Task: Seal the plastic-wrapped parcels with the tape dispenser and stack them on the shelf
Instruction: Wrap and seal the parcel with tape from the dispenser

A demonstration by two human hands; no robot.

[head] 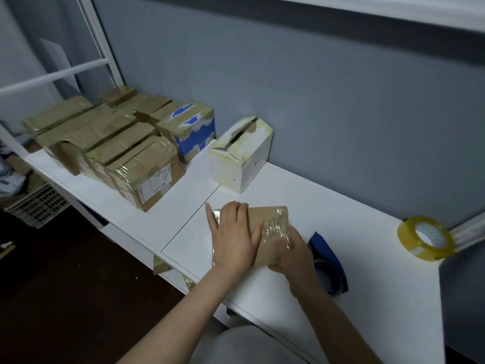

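A small brown cardboard parcel (265, 219) wrapped in clear plastic lies on the white table (341, 206) in front of me. My left hand (233, 235) lies flat on its left half, fingers spread and pointing away. My right hand (291, 252) grips the parcel's near right edge, fingers curled over the shiny tape or film. A blue tape dispenser (329, 264) lies on the table just right of my right hand. A roll of yellowish clear tape (425, 237) stands at the far right.
A white box (240, 156) with taped top stands behind the parcel near the grey wall. Several taped brown boxes (118, 145) and a blue-and-white box (193, 130) crowd the shelf surface at left. A white crate (36, 203) sits on the dark floor below.
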